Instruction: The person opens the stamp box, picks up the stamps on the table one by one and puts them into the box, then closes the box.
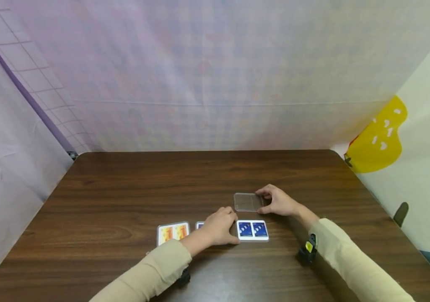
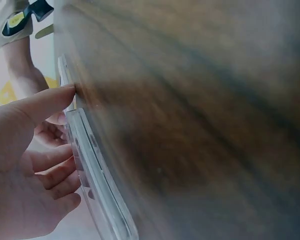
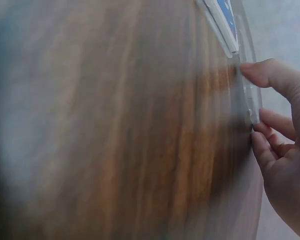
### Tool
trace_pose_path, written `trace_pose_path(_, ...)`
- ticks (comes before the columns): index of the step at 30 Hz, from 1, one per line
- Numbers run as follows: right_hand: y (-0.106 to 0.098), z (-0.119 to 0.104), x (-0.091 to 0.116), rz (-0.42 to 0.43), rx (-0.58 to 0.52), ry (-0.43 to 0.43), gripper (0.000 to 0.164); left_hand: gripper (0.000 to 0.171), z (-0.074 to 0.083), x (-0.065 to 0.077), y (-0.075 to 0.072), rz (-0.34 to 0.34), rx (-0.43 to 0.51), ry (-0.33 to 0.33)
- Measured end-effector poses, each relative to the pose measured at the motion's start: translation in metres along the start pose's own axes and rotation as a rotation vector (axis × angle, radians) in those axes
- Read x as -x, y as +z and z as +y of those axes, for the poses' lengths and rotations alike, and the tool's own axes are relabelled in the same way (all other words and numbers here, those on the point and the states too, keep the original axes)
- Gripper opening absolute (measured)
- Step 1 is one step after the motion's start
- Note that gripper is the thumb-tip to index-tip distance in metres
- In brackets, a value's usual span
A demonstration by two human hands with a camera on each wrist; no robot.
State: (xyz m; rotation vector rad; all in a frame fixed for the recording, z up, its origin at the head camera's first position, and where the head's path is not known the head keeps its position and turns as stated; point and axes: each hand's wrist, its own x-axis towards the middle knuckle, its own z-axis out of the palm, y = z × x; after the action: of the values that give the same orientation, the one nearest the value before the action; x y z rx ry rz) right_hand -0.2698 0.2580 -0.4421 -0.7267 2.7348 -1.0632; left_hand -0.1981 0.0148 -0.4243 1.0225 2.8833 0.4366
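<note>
Flat clear plastic cases lie in a row on the brown wooden table. The right one, a card case [image 1: 252, 231], shows two dark blue pictures on white. My left hand [image 1: 218, 226] grips its left end, thumb at the near corner and fingers at the far one. Under that hand a middle case [image 1: 199, 225] is mostly hidden. Farther left, a case with orange-yellow pictures [image 1: 174, 232] is partly covered by my left forearm. Beyond the row, my right hand [image 1: 278, 201] pinches the right end of a see-through plastic cover [image 1: 247, 202] between thumb and fingers.
The table [image 1: 124, 180] has a rounded far edge against a pale patterned curtain [image 1: 207, 75]. At the right hangs white cloth with a yellow printed shape [image 1: 379, 138]. A dark wrist device [image 1: 308, 247] is strapped at the right sleeve.
</note>
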Motion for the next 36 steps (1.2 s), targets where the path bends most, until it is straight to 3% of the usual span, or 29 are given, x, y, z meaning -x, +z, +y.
trace_pose_path(12, -0.001, -0.013, 0.026, 0.077, 0.013, -0.034, 0.05, 0.056, 0.0, 0.005, 0.002, 0.021, 0.035, -0.018)
trace_pose_path(27, 0.011, -0.03, 0.064, 0.05, 0.045, -0.228, 0.048, 0.051, -0.003, 0.008, 0.002, 0.06, 0.056, 0.004)
trace_pose_path(36, 0.017, -0.032, 0.068, 0.06, 0.173, -0.223, 0.048, 0.05, -0.002, 0.008, 0.002, 0.06, 0.06, 0.004)
